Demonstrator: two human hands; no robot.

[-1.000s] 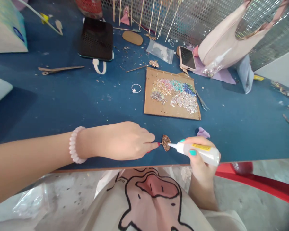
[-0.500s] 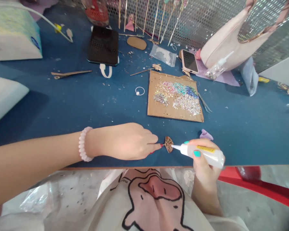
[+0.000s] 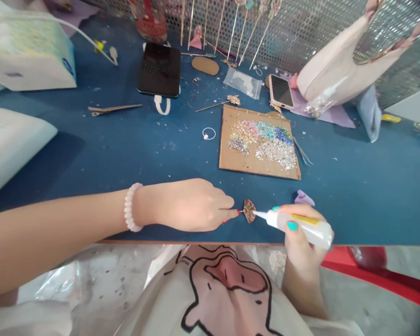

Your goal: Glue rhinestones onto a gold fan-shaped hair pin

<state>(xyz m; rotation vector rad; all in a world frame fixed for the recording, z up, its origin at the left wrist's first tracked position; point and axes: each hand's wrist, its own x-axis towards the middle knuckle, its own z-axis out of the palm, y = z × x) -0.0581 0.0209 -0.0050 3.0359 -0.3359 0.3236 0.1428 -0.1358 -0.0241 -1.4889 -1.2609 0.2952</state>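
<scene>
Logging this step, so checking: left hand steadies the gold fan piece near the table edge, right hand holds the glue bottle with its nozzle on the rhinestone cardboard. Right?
Not quite: the head view shows the nozzle of the glue bottle at the gold fan piece, not on the rhinestone cardboard farther back. The rest holds.

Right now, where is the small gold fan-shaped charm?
In the head view, slightly right of centre, the charm sits near the table's front edge between the left hand and the right hand's glue bottle, nearer than the cardboard sheet.
</scene>
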